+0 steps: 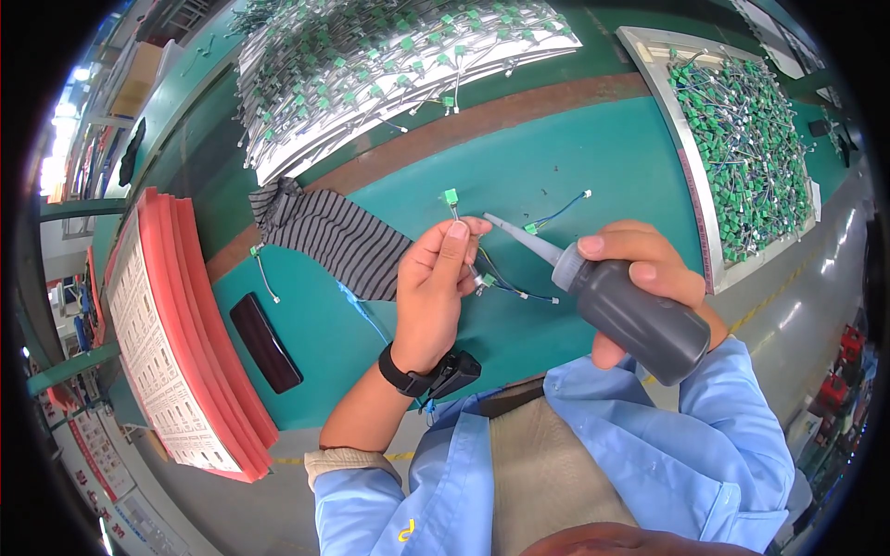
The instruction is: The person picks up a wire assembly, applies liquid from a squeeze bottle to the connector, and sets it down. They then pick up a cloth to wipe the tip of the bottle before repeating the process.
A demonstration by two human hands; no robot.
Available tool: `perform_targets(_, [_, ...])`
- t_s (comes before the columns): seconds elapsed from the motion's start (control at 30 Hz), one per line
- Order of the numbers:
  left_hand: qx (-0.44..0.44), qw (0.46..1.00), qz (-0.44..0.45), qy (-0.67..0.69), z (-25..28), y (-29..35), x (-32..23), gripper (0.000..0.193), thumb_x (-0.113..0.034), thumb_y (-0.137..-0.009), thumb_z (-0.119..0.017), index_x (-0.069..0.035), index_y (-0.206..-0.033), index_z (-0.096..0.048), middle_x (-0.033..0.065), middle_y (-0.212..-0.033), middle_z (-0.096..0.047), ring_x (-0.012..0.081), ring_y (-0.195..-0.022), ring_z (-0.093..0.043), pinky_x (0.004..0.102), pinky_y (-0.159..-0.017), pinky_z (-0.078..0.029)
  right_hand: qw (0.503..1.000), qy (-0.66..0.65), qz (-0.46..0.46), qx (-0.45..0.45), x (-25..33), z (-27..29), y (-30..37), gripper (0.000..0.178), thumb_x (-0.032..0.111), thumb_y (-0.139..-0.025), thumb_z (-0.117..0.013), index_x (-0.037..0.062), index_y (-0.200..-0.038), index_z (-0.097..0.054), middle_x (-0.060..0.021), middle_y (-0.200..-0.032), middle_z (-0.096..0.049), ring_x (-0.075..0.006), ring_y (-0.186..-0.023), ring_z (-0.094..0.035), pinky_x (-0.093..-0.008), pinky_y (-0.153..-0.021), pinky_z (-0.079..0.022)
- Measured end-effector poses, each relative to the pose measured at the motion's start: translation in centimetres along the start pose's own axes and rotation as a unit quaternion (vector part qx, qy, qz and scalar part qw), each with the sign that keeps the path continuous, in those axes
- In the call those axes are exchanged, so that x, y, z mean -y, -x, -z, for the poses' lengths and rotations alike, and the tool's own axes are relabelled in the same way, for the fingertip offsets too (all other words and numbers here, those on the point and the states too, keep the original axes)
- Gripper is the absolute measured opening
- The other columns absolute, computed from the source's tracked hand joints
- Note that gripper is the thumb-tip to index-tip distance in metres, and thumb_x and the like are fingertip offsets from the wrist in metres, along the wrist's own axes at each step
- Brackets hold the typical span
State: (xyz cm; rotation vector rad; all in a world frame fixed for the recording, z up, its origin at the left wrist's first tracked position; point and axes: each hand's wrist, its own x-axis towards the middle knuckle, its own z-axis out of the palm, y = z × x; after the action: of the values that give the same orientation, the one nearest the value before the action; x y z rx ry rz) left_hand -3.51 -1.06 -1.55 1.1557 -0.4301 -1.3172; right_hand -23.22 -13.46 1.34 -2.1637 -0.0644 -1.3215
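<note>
My left hand (438,262) pinches a short cable with a green connector (451,196) standing up above the fingertips. Its other end, with a white plug, hangs below the fingers. A dark grey squeeze bottle (640,320) with a long pale nozzle (525,239) lies tilted in my right hand (649,264), fingers wrapped round it. The nozzle tip is close to my left fingertips, to the right of the green connector. Just right of my left hand, a few loose cables (561,211) with green and white connectors rest on the green mat (575,153).
A striped grey sleeve (338,236) and a black phone (266,342) lie to the left. Beyond them stands a red-edged stack of printed sheets (185,343). At the back, a white board (324,148) carries many cables; a frame tray (700,199) at right holds more.
</note>
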Motion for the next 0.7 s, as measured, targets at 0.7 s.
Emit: perform_targets(0.7, [-0.007, 0.994, -0.047, -0.094, -0.5, 0.9, -0.8, 0.018, -0.008, -0.097, -0.065, 0.006, -0.106, -0.07, 0.0113, -0.081, -0.072, 0.0083, -0.051, -0.058, 0.0227, -0.044, -0.046, 0.997, -0.04, 0.003, 0.063, -0.3, -0.2, 0.0, 0.082, 0.049, -0.081, -0.079, 0.0076, -0.136, -0.036, -0.0287, -0.122, -0.061, -0.0309, -0.082, -0.067, -0.0396, -0.068, -0.054])
